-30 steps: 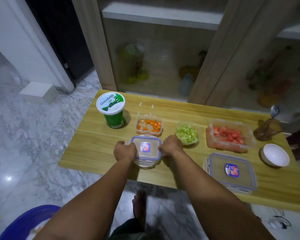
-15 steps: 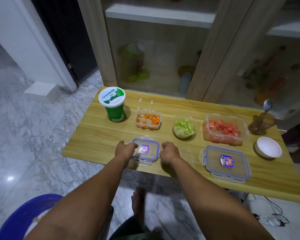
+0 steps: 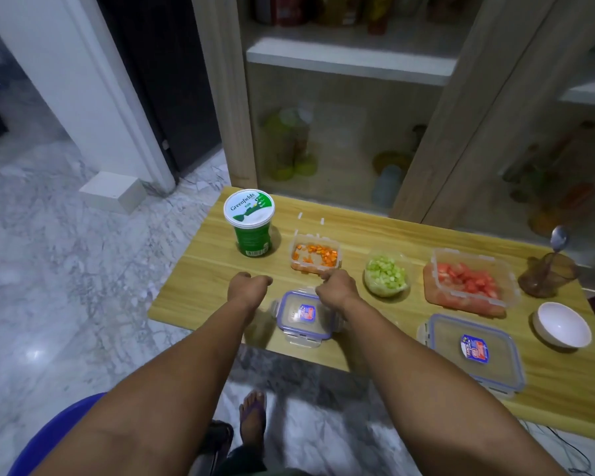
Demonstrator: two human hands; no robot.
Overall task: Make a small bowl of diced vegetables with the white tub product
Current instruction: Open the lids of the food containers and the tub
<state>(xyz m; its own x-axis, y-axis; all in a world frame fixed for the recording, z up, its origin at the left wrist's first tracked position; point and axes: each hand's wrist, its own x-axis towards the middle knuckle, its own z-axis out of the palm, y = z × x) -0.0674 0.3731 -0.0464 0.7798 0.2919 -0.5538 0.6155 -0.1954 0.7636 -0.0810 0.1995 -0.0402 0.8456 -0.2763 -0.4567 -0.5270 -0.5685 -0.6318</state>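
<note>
On the wooden table (image 3: 200, 286), both hands are hovering past the small clip-lock lid (image 3: 304, 314), which is lying flat near the front edge; half a second ago they were gripping its two sides, and now they are lifted off it and reaching farther back. The left hand (image 3: 246, 286) is hanging over bare wood left of the lid, fingers loosely curled and holding nothing. The right hand (image 3: 337, 286) is sitting just in front of the open tub of diced carrot (image 3: 315, 257), its fingers curled under so that I cannot tell whether they are touching anything. The Greenfields tub (image 3: 249, 221), white-lidded and green-sided, is standing upright at the back left corner, still closed, just left of the carrot tub. To the right, the round dish of diced green vegetable (image 3: 387, 274) and the larger tub of diced tomato (image 3: 469, 280) are sitting open in the same row. A larger clip-lock lid (image 3: 474, 352) is lying near the front right, and the small white bowl (image 3: 562, 326) is standing beside it, with a brown cup (image 3: 548, 274) holding a spoon (image 3: 560, 237) behind.
</note>
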